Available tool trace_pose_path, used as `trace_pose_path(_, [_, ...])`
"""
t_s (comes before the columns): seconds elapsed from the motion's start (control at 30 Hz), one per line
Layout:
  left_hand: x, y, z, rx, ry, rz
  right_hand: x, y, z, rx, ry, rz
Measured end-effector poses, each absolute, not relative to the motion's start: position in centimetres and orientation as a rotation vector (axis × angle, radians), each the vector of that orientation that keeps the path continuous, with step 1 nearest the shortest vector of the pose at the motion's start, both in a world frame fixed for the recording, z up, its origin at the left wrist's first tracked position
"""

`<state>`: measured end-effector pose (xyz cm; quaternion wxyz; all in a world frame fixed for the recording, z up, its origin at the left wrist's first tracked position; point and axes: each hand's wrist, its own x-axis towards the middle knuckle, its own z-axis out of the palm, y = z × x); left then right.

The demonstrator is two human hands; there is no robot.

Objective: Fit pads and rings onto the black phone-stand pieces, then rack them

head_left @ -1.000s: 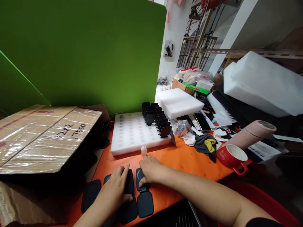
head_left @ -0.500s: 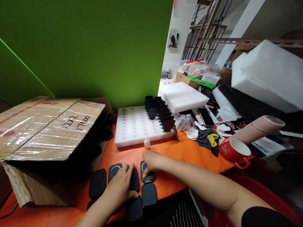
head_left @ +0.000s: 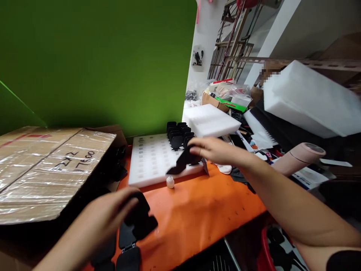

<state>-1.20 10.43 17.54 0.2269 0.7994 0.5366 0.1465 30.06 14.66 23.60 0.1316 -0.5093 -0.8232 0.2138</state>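
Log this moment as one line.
Left hand: holding black flat two-panel piece | Right hand: holding second black piece, tilted, at slotted white foam block, contact unclear | Small white bottle: on orange tabletop, near block

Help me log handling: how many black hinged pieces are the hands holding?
2: one piece in the right hand, by the white foam tray; another piece in the left hand, above the orange table. The hands may hide more.

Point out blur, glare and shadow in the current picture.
Head view: the left hand and right hand look motion-blurred; head view: shiny tape on the cardboard box catches white glare; head view: soft shadows darken the orange table.
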Motion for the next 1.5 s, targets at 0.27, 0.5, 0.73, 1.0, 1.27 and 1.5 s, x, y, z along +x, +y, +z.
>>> trace_pose_path(0.27, [5.9, 19.2, 23.3, 2.720, 1.548, 0.580, 29.8, 25.4, 21.0, -1.746, -2.625, 0.066])
trace_pose_path(0.5, [10.6, 23.7, 20.6, 2.760, 1.406, 0.475, 30.5, 28.2, 18.4, -1.633, -2.771, 0.066])
trace_pose_path(0.73, [13.3, 25.4, 18.6, 2.825, 1.360, 0.464, 29.0, 28.7, 17.2, -1.860, -2.694, 0.312])
trace_pose_path(1.0, [15.4, 26.8, 16.6, 2.883, 1.260, 0.419, 32.0, 26.3, 19.6, -1.556, -2.487, 0.202])
trace_pose_path(1.27, [16.6, 26.7, 12.8, 2.839, 1.164, 0.452, 31.6, 23.7, 18.6, -1.701, -2.671, -0.008])
trace_pose_path(1.5, [11.8, 24.0, 14.8, 2.618, 1.364, 0.740, 29.2, 17.6, 18.7, -1.534, -2.434, 0.113])
